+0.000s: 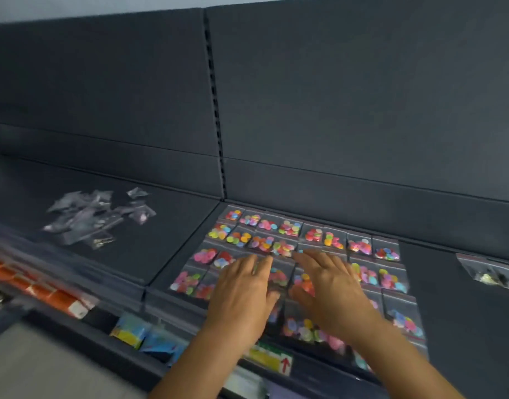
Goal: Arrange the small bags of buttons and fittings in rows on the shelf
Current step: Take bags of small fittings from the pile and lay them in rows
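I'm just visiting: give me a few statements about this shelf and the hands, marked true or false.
1. Both hands, left and right, lie flat over the button bags. True.
2. The button bags lie in a loose heap. False: they lie in rows.
3. A jumbled pile of clear bags lies to the left. True.
4. The right hand grips a bag in a fist. False: its fingers are spread open.
5. The shelf is white. False: it is dark grey.

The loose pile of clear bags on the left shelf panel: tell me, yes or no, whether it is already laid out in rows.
No: the loose pile of clear bags lies jumbled and overlapping, unlike the button bags set in rows.
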